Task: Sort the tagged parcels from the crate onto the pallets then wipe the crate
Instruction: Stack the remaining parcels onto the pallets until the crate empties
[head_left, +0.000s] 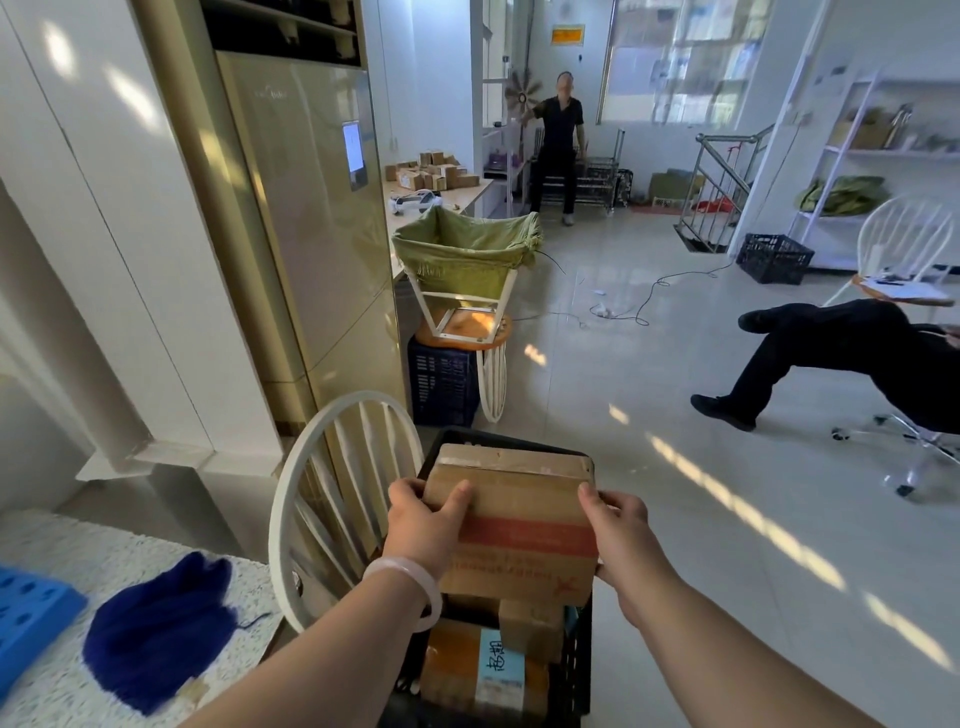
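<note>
Because the large parcel (519, 519) spans nearly the full width of the crate (577, 670), it is held from both sides. The left grip (426, 525) is curled round its left edge with the thumb laid on the top face, and the right grip (623, 530) clasps the right edge in the same way. This two-sided hold balances the broad box over the crate. Whether it rests on the boxes beneath cannot be told.

Inside the crate, below the parcel, lie a small plain box (530, 623) and a blue-tagged parcel (483, 670), so sorting is judged far from complete.

Left of the crate, on the tabletop (104, 540), a blue cloth (156, 634) lies within reach, presumably staged for the wiping step. Further left of the crate sits a blue pallet (26, 618), a likely destination.
</note>
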